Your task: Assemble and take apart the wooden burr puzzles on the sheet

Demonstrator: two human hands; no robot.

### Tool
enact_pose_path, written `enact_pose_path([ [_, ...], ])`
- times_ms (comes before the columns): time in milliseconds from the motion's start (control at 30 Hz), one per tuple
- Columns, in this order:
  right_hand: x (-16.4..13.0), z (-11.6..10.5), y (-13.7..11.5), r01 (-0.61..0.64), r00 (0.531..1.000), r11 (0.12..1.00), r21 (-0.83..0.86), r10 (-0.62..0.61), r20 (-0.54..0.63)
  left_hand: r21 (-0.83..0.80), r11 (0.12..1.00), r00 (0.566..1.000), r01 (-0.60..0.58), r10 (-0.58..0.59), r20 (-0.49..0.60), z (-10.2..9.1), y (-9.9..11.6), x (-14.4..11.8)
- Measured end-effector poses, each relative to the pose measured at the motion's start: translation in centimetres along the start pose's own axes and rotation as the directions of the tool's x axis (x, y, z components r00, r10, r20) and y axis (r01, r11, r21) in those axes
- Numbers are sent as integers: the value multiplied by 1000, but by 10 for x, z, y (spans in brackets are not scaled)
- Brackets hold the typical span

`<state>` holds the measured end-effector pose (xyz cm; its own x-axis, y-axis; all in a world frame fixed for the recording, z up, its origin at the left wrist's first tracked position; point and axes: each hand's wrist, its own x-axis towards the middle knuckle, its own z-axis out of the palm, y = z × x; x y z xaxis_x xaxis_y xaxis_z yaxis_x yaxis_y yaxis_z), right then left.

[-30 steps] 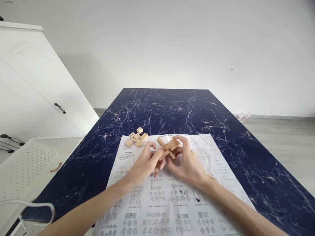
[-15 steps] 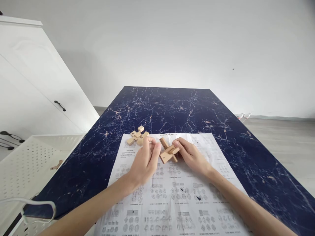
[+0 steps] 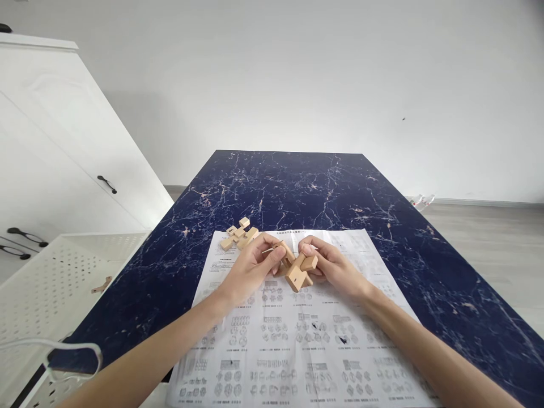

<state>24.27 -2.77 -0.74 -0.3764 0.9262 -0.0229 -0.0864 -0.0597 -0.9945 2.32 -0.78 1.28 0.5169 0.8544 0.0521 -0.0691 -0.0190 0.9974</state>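
Both hands grip a light wooden interlocking puzzle [image 3: 297, 271] made of notched bars crossing each other, held above a printed sheet. My left hand [image 3: 255, 263] pinches the puzzle's upper left bar between thumb and fingers. On the other side my right hand [image 3: 334, 266] has its thumb on top of the pieces, its other fingers partly hidden behind. A small dark mark shows on the end of the bar facing me. Beyond my left hand, at the sheet's upper left corner, lies a second cluster of wooden puzzle pieces [image 3: 239, 233].
The instruction sheet [image 3: 340, 362], creased and printed with rows of diagrams, lies on a dark blue marble-patterned table [image 3: 289, 187]. To the left stand a white perforated basket [image 3: 46, 283] with a small wooden piece [image 3: 102, 284] in it, a white cable [image 3: 55, 343] and a white cabinet [image 3: 76, 141].
My left hand has moved right and closed on the puzzle, which was held by my right hand alone. The puzzle has turned and shifted slightly right and toward me.
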Motion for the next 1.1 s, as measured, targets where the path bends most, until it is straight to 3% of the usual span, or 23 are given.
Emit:
enact_pose_path([
  [133,-2,7,-3,-7,998,996,87,2,58,-93,996,1000,-13,15,21,1,0,0],
  [300,-1,14,2,-17,999,990,138,11,43,-112,994,1000,-6,8,21,2,2,0],
  [467,0,12,4,-61,997,980,189,50,63,-167,984,998,59,-63,-17,3,1,-2],
  [633,-3,13,9,-84,995,987,138,76,62,-276,944,984,181,-171,59,1,-2,-4],
  [733,-3,14,11,-86,996,986,144,82,34,-281,943,984,178,-170,55,1,-1,-4],
  [800,-2,16,10,-99,995,979,176,96,28,-184,976,993,120,-120,8,3,3,-3],
  [867,-1,17,6,-115,993,969,221,113,19,14,999,998,41,-40,-57,5,8,-4],
  [967,1,18,1,-116,992,952,282,124,-10,298,954,987,-33,78,-141,6,14,-7],
  [1033,1,18,0,-115,992,946,303,128,-22,377,925,988,-45,98,-122,4,15,-11],
  [1100,2,17,0,-115,991,940,321,129,-22,404,912,996,-64,85,-33,1,12,-14],
])
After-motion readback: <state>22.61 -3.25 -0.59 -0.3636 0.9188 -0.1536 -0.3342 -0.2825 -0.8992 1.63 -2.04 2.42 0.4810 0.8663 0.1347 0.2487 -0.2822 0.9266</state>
